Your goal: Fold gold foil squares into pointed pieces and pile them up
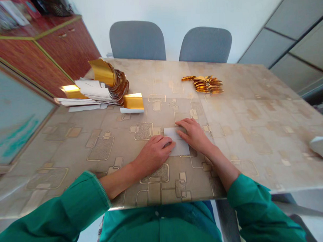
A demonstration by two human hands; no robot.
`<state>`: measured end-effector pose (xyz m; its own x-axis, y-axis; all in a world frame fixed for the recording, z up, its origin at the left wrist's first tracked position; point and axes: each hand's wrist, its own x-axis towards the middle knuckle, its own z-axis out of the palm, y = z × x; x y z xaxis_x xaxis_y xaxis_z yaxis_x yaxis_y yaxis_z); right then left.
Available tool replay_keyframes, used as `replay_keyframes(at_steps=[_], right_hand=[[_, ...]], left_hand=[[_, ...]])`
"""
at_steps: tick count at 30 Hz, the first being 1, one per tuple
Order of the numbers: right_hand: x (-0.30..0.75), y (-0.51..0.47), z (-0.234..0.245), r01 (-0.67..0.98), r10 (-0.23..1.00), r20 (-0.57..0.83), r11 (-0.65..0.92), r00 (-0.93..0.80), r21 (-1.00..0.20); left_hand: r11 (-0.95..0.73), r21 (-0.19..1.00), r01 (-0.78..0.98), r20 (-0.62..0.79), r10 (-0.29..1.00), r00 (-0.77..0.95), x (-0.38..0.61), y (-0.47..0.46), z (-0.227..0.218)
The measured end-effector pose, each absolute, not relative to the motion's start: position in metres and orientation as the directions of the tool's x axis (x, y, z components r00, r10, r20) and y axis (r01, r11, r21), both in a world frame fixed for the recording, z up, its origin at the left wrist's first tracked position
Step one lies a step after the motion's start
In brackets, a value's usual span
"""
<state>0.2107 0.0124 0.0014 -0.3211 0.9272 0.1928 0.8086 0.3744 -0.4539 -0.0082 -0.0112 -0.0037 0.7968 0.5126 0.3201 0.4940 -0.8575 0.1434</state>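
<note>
Left hand (153, 155) and right hand (193, 135) rest on a white paper sheet (178, 144), fingers flat and unclenched, the sheet beneath the fingertips on a patterned table cover (246, 110). Ahead of the fingers lie a stack of gold-backed paper strips (106, 86) and folded gold pieces (202, 84).

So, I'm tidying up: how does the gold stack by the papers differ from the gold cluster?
The stack is larger than the cluster and stands taller, curving upward, while the cluster lies low. The stack rests on white paper strips; the cluster lies straight on the table. Both are shiny gold folded pieces.
</note>
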Motion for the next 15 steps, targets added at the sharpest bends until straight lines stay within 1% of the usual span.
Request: replay_keyframes(at_steps=[7,11,15], right_hand=[[0.2068,0.0084,0.0031,0.863,0.960,0.122,0.280,-0.253,-0.421],[0.2043,0.0098,0.0039,0.861,0.972,0.112,0.233,-0.205,-0.453],[0.2035,0.0097,0.0053,0.823,0.960,0.132,0.279,-0.246,-0.494]], left_hand=[[-0.849,0.186,0.495,0.324,0.529,0.784,-0.0107,-0.0120,-0.0045],[-0.846,0.190,0.498,0.336,0.532,0.777,-0.0102,-0.0127,-0.0068],[-0.847,0.190,0.496,0.346,0.531,0.774,-0.0096,-0.0129,-0.0071]])
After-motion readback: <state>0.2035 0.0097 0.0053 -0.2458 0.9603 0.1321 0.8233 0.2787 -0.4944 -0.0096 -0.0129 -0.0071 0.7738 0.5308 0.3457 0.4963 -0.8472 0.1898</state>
